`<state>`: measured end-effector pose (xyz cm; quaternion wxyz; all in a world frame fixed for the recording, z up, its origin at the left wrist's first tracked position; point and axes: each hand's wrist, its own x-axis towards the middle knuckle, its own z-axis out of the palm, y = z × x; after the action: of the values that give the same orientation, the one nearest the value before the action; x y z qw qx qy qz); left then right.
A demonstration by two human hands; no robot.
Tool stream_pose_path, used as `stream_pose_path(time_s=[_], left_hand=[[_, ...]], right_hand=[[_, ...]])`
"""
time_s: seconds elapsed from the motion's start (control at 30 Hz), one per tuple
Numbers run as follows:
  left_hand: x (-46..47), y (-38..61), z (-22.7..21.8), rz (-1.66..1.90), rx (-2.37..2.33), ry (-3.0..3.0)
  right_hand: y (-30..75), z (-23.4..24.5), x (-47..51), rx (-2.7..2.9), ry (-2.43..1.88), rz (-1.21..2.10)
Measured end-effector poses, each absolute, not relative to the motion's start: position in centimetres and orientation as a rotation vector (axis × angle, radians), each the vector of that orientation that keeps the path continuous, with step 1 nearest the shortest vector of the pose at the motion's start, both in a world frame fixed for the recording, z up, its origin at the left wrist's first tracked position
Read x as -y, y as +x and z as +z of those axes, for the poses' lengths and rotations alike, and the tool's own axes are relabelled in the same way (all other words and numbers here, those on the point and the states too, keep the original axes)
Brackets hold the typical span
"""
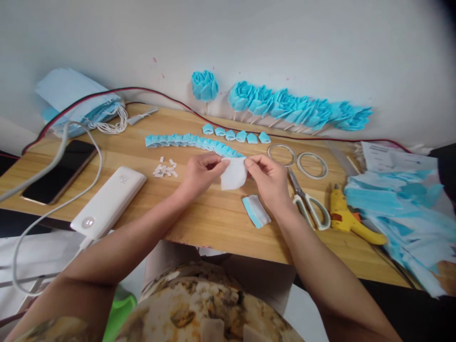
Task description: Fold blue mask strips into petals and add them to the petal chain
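Note:
A small white piece of fabric is stretched between my two hands above the wooden table. My left hand pinches its upper left corner with thumb and finger. The upper right corner is pinched by my right hand. Just behind the fabric runs a curved row of folded blue pieces. Below my right hand lies a blue and white fabric piece. To its right, scissors with white handles rest on the table, near two tape rolls.
Several blue fabric flowers on sticks lean at the wall. A yellow glue gun and blue scraps lie right. Left are a phone, a white power bank with cable, stacked masks and small white bits.

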<state>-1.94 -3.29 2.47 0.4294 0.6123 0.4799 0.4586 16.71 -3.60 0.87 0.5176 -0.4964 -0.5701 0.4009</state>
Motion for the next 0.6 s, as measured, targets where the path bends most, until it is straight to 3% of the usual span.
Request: stream_pose_path(time_s=[0.2, 0.47, 0.6], left_hand=[[3.17, -1.82, 2.53, 1.115, -1.192, 1.547], [2.92, -2.06, 2.21, 1.15, -1.155, 1.359], [2.91, -2.09, 2.27, 1.132, -1.145, 1.304]], right_hand=[[16.88, 0.38, 3.54, 1.347, -1.214, 0.848], [16.84, 0.52, 3.36, 1.289, -1.164, 1.242], [16.75, 0.78, 3.46, 1.348, -1.142, 1.232]])
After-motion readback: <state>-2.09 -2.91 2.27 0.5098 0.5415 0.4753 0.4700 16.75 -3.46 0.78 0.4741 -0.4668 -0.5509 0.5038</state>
